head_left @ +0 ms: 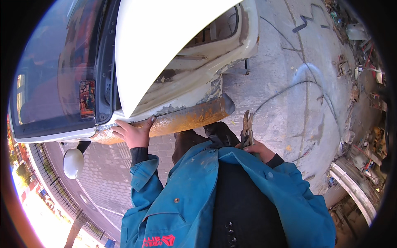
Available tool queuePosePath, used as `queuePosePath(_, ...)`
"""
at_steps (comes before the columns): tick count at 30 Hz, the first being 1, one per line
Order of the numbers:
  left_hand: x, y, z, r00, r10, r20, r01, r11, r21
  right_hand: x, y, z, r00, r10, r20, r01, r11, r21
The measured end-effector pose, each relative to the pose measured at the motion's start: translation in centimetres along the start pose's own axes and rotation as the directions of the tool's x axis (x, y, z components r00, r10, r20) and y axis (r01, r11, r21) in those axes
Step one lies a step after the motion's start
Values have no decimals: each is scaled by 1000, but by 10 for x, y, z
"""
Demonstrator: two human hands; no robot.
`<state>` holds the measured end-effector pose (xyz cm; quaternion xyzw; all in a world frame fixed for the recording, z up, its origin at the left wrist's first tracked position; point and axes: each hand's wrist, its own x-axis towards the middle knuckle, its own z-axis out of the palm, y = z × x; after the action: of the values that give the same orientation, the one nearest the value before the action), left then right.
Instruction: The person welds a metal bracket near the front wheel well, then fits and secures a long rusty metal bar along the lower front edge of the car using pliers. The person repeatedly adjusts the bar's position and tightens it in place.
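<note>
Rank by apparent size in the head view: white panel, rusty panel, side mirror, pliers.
1. White panel
2. Rusty panel
Unsure: side mirror and pliers; the right hand partly covers the pliers.

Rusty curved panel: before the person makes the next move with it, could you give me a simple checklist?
1. Left hand on the rusty curved panel: ok, fingers spread at its upper edge.
2. Plier-like tool in the right hand: ok, gripped low.
3. Tool away from the panel: ok, a gap shows beyond the panel's end.
4. Hands gloved: not ok, both are bare.
5. Panel firmly fixed: cannot tell.
6. Dark cable separate from the tool: cannot tell, its near end runs close by.
</note>
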<state>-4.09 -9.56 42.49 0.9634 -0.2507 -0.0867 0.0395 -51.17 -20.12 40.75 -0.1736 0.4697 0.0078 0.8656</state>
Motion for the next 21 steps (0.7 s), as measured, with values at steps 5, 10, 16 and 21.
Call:
queuePosePath(5, -1, 3, -2, 1000, -24, 5, 24, 1000, 10, 13, -57, -15, 974, -208, -85, 86, 694, -715)
queuePosePath(10, 0, 4, -3, 1000, -5, -4, 5, 1000, 15, 37, -114, -9, 985, -157, -68, -16, 312, -950)
queuePosePath(16, -1, 4, -4, 1000, -7, -1, 7, 1000, -2, 47, -137, -2, 995, -92, -23, -14, 94, -995)
queuePosePath(21, 0, 6, -6, 999, -23, 25, 23, 1000, 0, 50, -144, 6, 999, -53, 3, 6, 56, -998)
